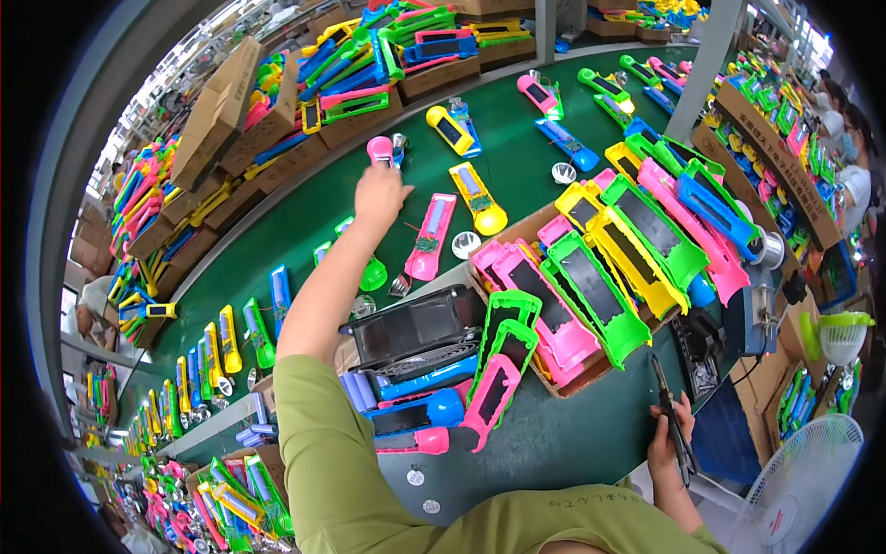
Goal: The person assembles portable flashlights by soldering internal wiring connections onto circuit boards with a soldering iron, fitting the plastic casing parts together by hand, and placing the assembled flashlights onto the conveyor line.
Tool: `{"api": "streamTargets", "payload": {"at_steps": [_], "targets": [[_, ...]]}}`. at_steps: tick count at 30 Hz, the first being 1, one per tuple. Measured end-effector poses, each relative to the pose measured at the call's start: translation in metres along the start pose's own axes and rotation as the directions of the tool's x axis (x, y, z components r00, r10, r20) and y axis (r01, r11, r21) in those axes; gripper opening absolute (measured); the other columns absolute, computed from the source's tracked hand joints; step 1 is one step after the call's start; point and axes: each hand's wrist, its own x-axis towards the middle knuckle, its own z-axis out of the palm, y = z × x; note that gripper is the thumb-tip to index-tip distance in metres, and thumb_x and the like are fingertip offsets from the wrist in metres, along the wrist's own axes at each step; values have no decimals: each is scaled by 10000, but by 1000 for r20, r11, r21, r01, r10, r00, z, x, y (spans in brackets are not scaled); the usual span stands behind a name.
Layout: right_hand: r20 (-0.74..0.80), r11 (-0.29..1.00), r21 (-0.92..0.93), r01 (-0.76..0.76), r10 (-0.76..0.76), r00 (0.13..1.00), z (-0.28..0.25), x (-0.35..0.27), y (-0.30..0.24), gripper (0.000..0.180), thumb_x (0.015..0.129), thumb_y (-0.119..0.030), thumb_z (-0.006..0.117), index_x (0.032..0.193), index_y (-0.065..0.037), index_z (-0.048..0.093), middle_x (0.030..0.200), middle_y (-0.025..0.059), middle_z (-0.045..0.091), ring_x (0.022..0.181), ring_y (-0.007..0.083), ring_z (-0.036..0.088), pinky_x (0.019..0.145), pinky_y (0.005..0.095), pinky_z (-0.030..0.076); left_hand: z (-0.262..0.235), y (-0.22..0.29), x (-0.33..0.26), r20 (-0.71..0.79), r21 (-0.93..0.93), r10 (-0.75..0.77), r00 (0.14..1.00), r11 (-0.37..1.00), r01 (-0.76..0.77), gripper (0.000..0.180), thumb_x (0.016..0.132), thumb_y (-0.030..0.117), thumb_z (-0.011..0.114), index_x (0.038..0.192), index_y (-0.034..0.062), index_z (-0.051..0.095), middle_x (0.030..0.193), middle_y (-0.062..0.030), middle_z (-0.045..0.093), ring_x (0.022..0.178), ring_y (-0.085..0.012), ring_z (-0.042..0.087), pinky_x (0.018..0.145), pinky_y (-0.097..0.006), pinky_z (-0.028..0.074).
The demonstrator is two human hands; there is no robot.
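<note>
My left hand [377, 196] is stretched out over the green conveyor belt, its fingers closed on the near end of a pink plastic lamp housing [379, 148]. A small silvery reflector [399, 143] lies right beside that housing. Low on the right, my right hand [671, 436] is wrapped round a black soldering iron [672, 415], its thin tip pointing away from me. Nearest to the left forearm on the belt are a pink half-shell [431, 238] with a circuit board and battery, and a yellow one [478, 198]. Part of the left fingers is hidden behind the hand.
A carton [558, 392] heaped with pink, green and yellow shells stands before me. Left of it lie a black tray [420, 334] and blue shells [420, 413]. A solder spool [772, 249], a grey soldering station [757, 319] and a white fan [803, 480] are at the right.
</note>
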Motion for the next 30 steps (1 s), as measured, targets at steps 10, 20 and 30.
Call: {"api": "streamTargets", "payload": {"at_steps": [10, 20, 30], "targets": [[-55, 998, 66, 7, -4, 998, -2, -5, 1, 195, 816, -14, 520, 1000, -36, 460, 772, 87, 640, 815, 218, 609, 998, 511, 238, -9, 30, -10, 579, -634, 39, 814, 649, 420, 749, 591, 67, 733, 1258, 95, 392, 1149, -120, 498, 997, -235, 521, 819, -333, 447], [-179, 962, 166, 216, -186, 966, -12, 17, 1, 230, 795, 30, 539, 999, -56, 478, 768, 83, 624, 784, 208, 605, 957, 482, 301, -274, -40, -122, -194, -453, -152, 969, 890, 49, 304, 647, 155, 725, 882, 23, 586, 834, -83, 604, 776, -176, 585, 715, -282, 454], [-269, 908, -154, 389, -417, 868, -45, 215, 10, 392, 769, -8, 584, 1132, -64, 448, 1051, 108, 564, 962, 265, 554, 937, 404, 344, -216, 125, -388, 281, -911, -583, 762, 89, 403, 177, 701, -9, 648, 836, 61, 557, 813, -21, 573, 748, -101, 528, 693, -247, 431]]}}
